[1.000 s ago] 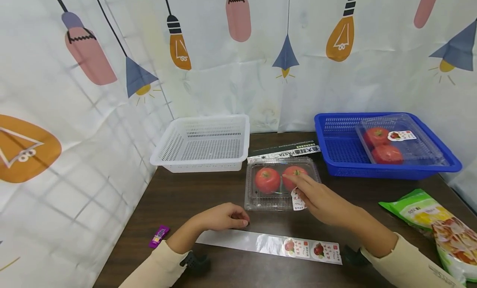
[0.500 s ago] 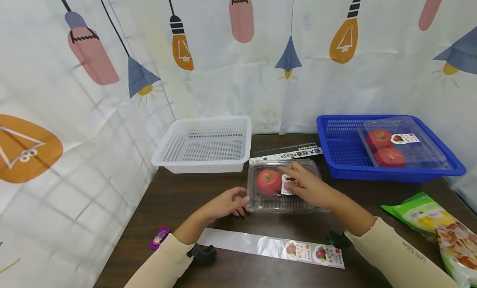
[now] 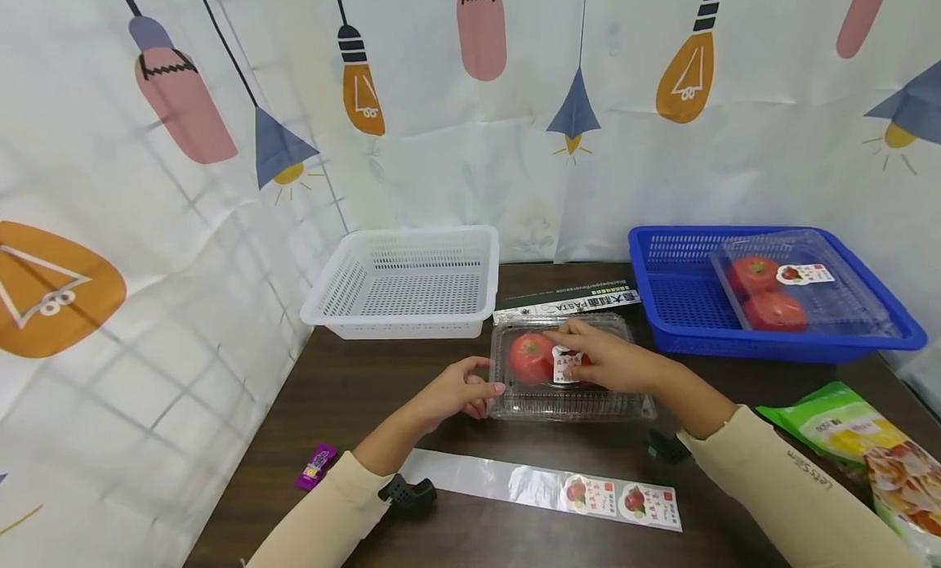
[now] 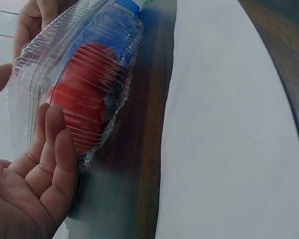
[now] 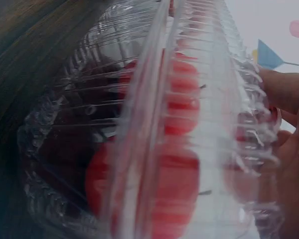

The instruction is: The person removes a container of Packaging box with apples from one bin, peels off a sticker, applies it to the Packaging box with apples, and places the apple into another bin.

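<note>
A clear plastic clamshell box (image 3: 540,404) with red apples (image 3: 531,360) inside stands on the dark table. My left hand (image 3: 457,392) is at its left front corner. The thumb touches the lid and the other fingers (image 4: 65,154) lie loosely along the ribbed side. My right hand (image 3: 606,357) is over the lid, its curled fingers at the upper and lower edges of a white apple sticker (image 3: 564,365) and covering much of the second apple. In the right wrist view the hand (image 5: 289,149) appears behind the clear lid.
A sticker strip (image 3: 544,488) lies in front of the box. Behind stand a white basket (image 3: 397,329) and a blue basket (image 3: 735,341) holding another labelled apple box (image 3: 845,306). A pasta pack (image 3: 566,301), a green food bag (image 3: 845,421) and a purple sachet (image 3: 316,466) lie around.
My right hand has brought the hanging sticker up and left onto the middle of the lid. My left hand has moved up from near the strip to the box's corner.
</note>
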Motion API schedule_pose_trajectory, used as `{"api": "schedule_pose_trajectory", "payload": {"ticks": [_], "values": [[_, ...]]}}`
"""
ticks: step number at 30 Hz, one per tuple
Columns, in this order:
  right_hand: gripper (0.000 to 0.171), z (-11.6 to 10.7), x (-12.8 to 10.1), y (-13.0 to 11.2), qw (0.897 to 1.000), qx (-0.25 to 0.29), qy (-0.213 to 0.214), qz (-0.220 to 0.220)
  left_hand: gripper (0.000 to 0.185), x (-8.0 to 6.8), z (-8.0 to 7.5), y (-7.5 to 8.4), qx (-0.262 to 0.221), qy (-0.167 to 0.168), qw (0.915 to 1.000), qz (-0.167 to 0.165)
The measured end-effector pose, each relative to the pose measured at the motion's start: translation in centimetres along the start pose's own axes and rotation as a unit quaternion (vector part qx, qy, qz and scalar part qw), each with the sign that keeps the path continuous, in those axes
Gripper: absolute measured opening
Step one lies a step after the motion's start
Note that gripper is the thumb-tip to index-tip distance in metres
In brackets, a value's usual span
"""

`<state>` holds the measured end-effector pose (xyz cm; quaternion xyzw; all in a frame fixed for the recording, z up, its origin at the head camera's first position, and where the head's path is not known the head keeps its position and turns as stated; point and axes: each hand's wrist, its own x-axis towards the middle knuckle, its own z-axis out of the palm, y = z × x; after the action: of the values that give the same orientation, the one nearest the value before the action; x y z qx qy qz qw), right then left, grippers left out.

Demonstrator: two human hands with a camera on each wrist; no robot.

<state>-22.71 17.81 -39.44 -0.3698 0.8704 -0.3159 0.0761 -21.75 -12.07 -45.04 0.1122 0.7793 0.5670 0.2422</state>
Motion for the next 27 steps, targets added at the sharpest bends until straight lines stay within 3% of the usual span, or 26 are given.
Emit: {"api": "schedule_pose_trajectory", "payload": {"ticks": [17,27], "values": [[0.062,0.1,0.5,0.9,1.000,-0.003,-0.027,-0.006,0.073,0.0,0.0,0.0,-0.005,-0.011,0.9999,-0.005],[0.067,0.9,0.7,1.5,1.000,-0.015,-0.021,-0.003,0.073,-0.1,0.0,0.0,-0.009,-0.017,0.9998,-0.004]]}}
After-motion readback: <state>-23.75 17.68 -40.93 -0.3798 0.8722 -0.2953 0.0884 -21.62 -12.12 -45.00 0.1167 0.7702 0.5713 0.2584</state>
